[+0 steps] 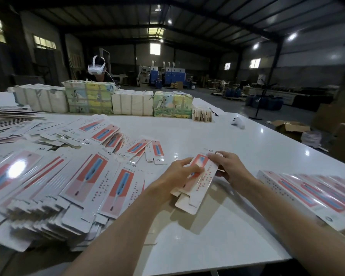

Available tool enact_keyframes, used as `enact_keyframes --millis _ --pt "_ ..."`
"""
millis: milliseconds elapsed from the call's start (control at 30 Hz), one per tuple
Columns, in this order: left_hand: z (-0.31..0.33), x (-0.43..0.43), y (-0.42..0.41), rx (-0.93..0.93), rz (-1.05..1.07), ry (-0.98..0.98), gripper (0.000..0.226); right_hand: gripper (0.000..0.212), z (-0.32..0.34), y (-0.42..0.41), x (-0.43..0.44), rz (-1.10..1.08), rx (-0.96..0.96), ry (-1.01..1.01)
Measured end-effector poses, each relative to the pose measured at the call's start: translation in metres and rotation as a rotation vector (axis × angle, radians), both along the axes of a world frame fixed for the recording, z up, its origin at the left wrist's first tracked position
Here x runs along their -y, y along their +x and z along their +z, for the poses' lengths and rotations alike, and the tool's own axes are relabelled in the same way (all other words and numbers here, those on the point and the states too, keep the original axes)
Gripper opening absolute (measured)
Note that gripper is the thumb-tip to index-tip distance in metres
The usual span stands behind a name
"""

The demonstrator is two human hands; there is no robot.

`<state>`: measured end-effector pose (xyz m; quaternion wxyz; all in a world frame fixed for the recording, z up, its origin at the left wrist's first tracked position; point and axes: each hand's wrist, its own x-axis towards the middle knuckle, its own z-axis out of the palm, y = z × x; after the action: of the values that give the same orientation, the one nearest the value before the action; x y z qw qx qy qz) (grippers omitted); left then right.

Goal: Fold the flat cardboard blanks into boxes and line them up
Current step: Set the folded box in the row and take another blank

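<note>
I see one glossy, oblong cardboard blank [206, 177] held over the white desk [237, 140]: left hand [178, 173] pinches it, right hand [230, 166] grips its edge.

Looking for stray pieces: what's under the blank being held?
Around the blank only white table and a shadow show. Left hand and right hand grip it; directly beneath is covered.

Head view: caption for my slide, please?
The left hand and right hand hold one blank between stacked blanks and lined-up boxes.
</note>
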<state>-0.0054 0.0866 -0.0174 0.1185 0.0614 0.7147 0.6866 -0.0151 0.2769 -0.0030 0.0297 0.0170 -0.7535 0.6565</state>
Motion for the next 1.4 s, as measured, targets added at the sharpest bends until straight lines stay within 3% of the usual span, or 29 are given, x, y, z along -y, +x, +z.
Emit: enact_keyframes --millis 67,167,267,400,467,567,633,733,800,867,933,1033,1100,1300,1400 --pt "0.002 0.004 0.004 0.004 -0.037 0.033 0.025 0.023 -0.008 0.003 -0.004 0.024 0.049 -0.191" --pt "0.004 0.008 0.018 0.175 -0.067 0.327 0.053 0.020 -0.011 0.005 -0.009 0.011 0.140 -0.404" --pt "0.001 0.010 0.024 0.023 -0.064 0.343 0.044 0.012 -0.013 0.003 -0.009 -0.023 0.132 -0.601" --pt "-0.008 0.009 0.029 -0.267 -0.213 0.237 0.051 0.013 -0.017 0.004 -0.005 -0.049 0.116 -0.674" --pt "-0.008 0.003 0.027 -0.303 -0.206 0.218 0.049 0.016 -0.019 0.004 -0.005 -0.046 0.102 -0.658" --pt "0.000 -0.009 0.019 -0.229 -0.057 0.347 0.045 0.046 -0.020 0.003 -0.005 0.060 0.100 -0.617" --pt "0.004 -0.010 0.011 -0.146 0.069 0.533 0.045 0.055 -0.021 0.005 -0.005 0.182 0.106 -0.568" --pt "0.006 0.000 0.001 -0.065 0.127 0.778 0.038 0.053 -0.018 0.009 -0.003 0.360 0.062 -0.404" --pt "0.008 0.006 0.002 -0.001 0.141 0.878 0.038 0.063 -0.016 0.010 0.000 0.316 0.055 -0.360" --pt "0.008 0.009 0.006 0.059 0.124 0.909 0.040 0.065 -0.016 0.009 0.001 0.135 0.008 -0.267" --pt "0.011 0.008 0.011 0.104 0.057 0.829 0.047 0.058 -0.017 0.006 -0.001 0.030 -0.154 -0.140" --pt "0.012 0.000 0.017 0.155 -0.085 0.604 0.076 0.037 -0.020 0.004 -0.002 0.001 -0.461 0.078" --pt "0.010 -0.004 0.018 0.159 -0.158 0.479 0.086 0.035 -0.022 0.003 0.000 -0.015 -0.569 0.266" --pt "0.004 0.001 0.018 0.208 -0.157 0.332 0.084 0.051 -0.021 0.003 0.000 -0.102 -0.788 0.485" --pt "0.000 -0.004 0.018 0.177 -0.128 0.286 0.081 0.040 -0.021 0.006 0.001 -0.098 -0.796 0.585"
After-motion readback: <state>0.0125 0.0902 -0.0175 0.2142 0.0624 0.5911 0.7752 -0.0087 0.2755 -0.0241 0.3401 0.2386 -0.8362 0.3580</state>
